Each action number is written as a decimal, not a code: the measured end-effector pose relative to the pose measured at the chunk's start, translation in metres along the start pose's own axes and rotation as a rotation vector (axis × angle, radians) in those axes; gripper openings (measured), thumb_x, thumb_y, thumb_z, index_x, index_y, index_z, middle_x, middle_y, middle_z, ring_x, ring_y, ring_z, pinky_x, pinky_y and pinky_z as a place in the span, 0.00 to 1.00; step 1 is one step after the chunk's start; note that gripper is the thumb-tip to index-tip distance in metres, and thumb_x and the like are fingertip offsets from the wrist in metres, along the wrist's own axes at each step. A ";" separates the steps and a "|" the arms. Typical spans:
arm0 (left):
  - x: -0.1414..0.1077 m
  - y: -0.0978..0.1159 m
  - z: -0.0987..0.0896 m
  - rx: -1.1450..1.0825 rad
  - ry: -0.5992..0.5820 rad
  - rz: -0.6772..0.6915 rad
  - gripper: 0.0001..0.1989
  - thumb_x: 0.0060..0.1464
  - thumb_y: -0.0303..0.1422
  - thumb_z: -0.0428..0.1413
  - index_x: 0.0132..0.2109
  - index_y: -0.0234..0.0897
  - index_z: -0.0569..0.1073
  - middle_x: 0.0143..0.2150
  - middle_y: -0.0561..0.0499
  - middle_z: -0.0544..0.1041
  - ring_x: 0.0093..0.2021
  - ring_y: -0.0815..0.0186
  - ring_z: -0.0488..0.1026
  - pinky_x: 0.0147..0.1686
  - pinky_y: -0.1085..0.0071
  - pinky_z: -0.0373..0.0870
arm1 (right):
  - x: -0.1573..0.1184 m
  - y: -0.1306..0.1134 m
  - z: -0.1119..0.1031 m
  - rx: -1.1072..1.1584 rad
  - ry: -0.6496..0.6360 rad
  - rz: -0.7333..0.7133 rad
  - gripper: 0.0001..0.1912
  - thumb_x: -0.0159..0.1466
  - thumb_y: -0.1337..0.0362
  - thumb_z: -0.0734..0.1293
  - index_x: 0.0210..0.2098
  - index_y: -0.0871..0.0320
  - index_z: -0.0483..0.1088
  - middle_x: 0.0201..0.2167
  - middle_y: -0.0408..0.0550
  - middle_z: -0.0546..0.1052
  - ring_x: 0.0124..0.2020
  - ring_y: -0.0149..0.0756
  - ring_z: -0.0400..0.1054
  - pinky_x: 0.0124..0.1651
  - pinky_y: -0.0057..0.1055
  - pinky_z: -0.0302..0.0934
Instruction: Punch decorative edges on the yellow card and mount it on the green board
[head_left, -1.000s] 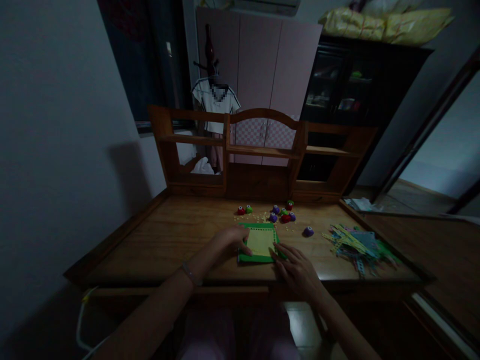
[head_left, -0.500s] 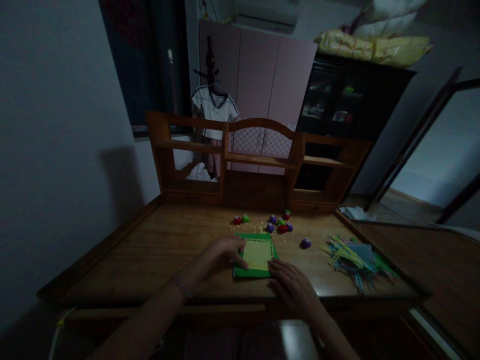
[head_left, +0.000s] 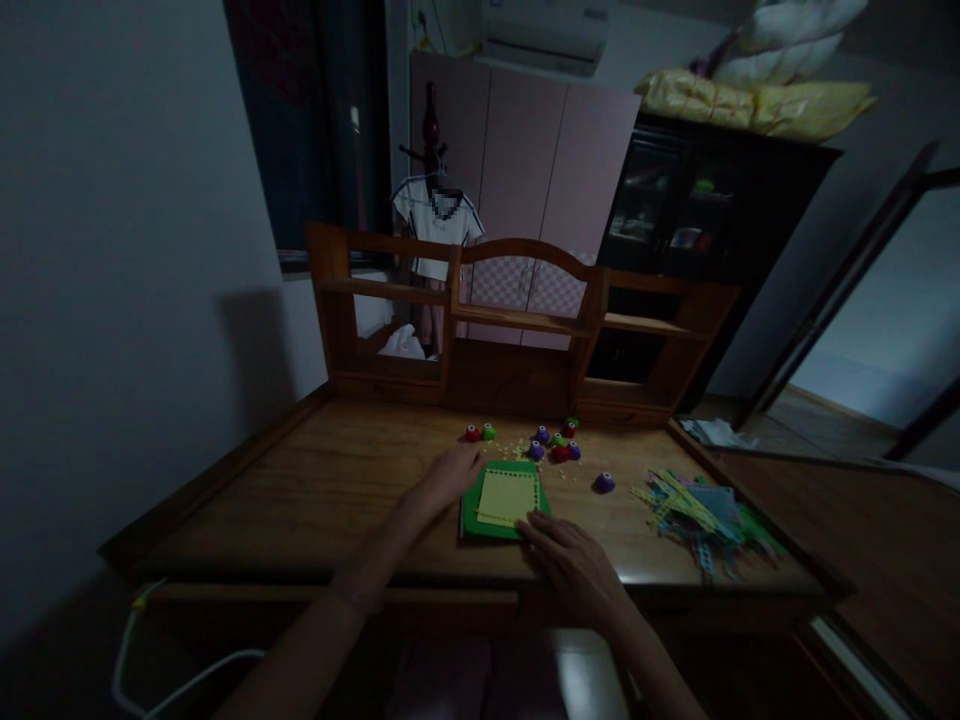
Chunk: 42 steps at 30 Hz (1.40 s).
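A square yellow sheet (head_left: 508,497) with rows of punched holes along its edges lies on a larger green sheet (head_left: 470,520). My right hand (head_left: 566,555) rests with its fingers extended flat on the lower right corner of the yellow sheet. My left hand (head_left: 454,475) is at the upper left edge of the green sheet, its fingers smeared and partly hidden. Just beyond the sheets, small pale paper bits (head_left: 512,452) are scattered on the desk. Near them sit a red craft punch (head_left: 472,433) and a green craft punch (head_left: 489,432).
Several more punches cluster behind the paper bits, and a purple punch (head_left: 604,483) sits apart on the right. A pile of punched coloured strips (head_left: 686,505) lies at the desk's right end. A wooden shelf unit (head_left: 517,320) stands along the back of the wooden desk (head_left: 300,490).
My left hand has lifted off the yellow sheet's left side and moved away, toward the desk's back. My right hand stays on the lower right corner. The view has shifted slightly.
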<state>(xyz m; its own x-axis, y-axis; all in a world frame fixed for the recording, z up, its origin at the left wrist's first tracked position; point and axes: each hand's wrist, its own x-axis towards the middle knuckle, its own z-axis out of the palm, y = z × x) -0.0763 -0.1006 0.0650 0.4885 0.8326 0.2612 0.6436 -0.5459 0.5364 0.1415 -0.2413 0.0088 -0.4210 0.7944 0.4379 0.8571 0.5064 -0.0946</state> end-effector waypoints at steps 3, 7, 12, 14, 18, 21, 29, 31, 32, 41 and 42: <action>-0.037 0.019 0.016 0.133 0.157 0.187 0.14 0.62 0.32 0.42 0.45 0.36 0.71 0.47 0.44 0.74 0.50 0.61 0.69 0.52 0.63 0.63 | -0.001 0.000 0.001 -0.032 0.001 -0.015 0.23 0.67 0.64 0.58 0.62 0.48 0.55 0.57 0.50 0.67 0.57 0.41 0.62 0.54 0.41 0.61; -0.092 0.032 0.050 0.258 0.198 0.389 0.18 0.62 0.29 0.42 0.58 0.37 0.64 0.57 0.46 0.69 0.58 0.63 0.64 0.58 0.62 0.59 | -0.002 -0.004 -0.003 -0.055 0.016 -0.032 0.24 0.67 0.64 0.59 0.62 0.48 0.55 0.57 0.51 0.66 0.56 0.42 0.62 0.54 0.43 0.61; -0.113 0.024 0.069 0.429 0.141 0.439 0.22 0.63 0.30 0.42 0.63 0.35 0.57 0.63 0.45 0.61 0.64 0.63 0.56 0.61 0.60 0.55 | -0.003 -0.007 -0.007 -0.028 0.001 -0.027 0.23 0.67 0.64 0.58 0.61 0.49 0.58 0.57 0.51 0.66 0.57 0.42 0.61 0.55 0.43 0.60; -0.112 0.023 0.068 0.441 0.128 0.405 0.23 0.62 0.31 0.42 0.64 0.37 0.56 0.65 0.46 0.59 0.65 0.62 0.54 0.62 0.58 0.54 | -0.003 -0.008 -0.005 -0.027 -0.002 -0.013 0.22 0.66 0.64 0.59 0.60 0.51 0.58 0.57 0.52 0.66 0.58 0.43 0.60 0.56 0.44 0.60; -0.110 0.029 0.059 0.424 0.151 0.357 0.23 0.61 0.31 0.44 0.62 0.42 0.59 0.67 0.49 0.54 0.66 0.59 0.49 0.63 0.52 0.50 | -0.005 -0.011 0.002 -0.022 0.033 0.004 0.23 0.65 0.68 0.59 0.60 0.55 0.59 0.58 0.54 0.64 0.60 0.44 0.56 0.58 0.46 0.58; -0.110 0.033 0.051 0.407 0.169 0.342 0.22 0.59 0.32 0.47 0.60 0.44 0.62 0.68 0.50 0.50 0.67 0.57 0.48 0.63 0.49 0.47 | -0.007 -0.010 0.001 -0.008 0.070 -0.011 0.23 0.65 0.69 0.59 0.59 0.55 0.60 0.58 0.53 0.65 0.60 0.43 0.58 0.59 0.46 0.58; -0.117 0.015 0.034 0.426 0.183 0.325 0.23 0.57 0.29 0.47 0.60 0.47 0.63 0.68 0.52 0.50 0.67 0.56 0.47 0.63 0.47 0.45 | -0.011 -0.003 -0.008 0.001 0.079 -0.045 0.23 0.62 0.72 0.59 0.56 0.56 0.64 0.57 0.52 0.67 0.58 0.43 0.61 0.59 0.46 0.58; -0.119 0.008 0.029 0.433 0.198 0.333 0.23 0.57 0.29 0.47 0.60 0.47 0.63 0.68 0.53 0.50 0.67 0.56 0.47 0.63 0.47 0.44 | -0.012 -0.003 -0.008 0.010 0.079 -0.053 0.23 0.62 0.72 0.60 0.57 0.56 0.64 0.56 0.52 0.68 0.57 0.42 0.61 0.58 0.46 0.59; -0.119 0.005 0.027 0.435 0.208 0.336 0.23 0.57 0.29 0.47 0.60 0.48 0.63 0.68 0.53 0.50 0.67 0.57 0.47 0.63 0.47 0.44 | -0.012 -0.003 -0.008 0.014 0.086 -0.056 0.24 0.62 0.72 0.59 0.57 0.56 0.64 0.57 0.52 0.67 0.57 0.42 0.61 0.58 0.45 0.59; -0.123 -0.001 0.023 0.430 0.206 0.292 0.20 0.58 0.31 0.47 0.57 0.43 0.66 0.67 0.49 0.54 0.67 0.56 0.48 0.64 0.48 0.45 | -0.014 -0.004 -0.002 0.022 0.071 -0.023 0.26 0.60 0.72 0.59 0.58 0.58 0.61 0.58 0.52 0.66 0.58 0.43 0.59 0.58 0.45 0.59; -0.122 0.002 0.026 0.416 0.217 0.280 0.20 0.58 0.32 0.47 0.57 0.41 0.66 0.66 0.48 0.56 0.66 0.56 0.48 0.64 0.49 0.46 | -0.014 -0.003 -0.002 0.025 0.068 -0.025 0.26 0.60 0.72 0.59 0.58 0.58 0.62 0.57 0.52 0.67 0.58 0.43 0.60 0.58 0.45 0.59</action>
<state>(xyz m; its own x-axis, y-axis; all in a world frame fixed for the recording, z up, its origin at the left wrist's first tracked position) -0.1194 -0.2056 0.0135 0.5703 0.6260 0.5319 0.7064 -0.7042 0.0713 0.1449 -0.2544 0.0046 -0.4202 0.7573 0.5000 0.8384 0.5348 -0.1053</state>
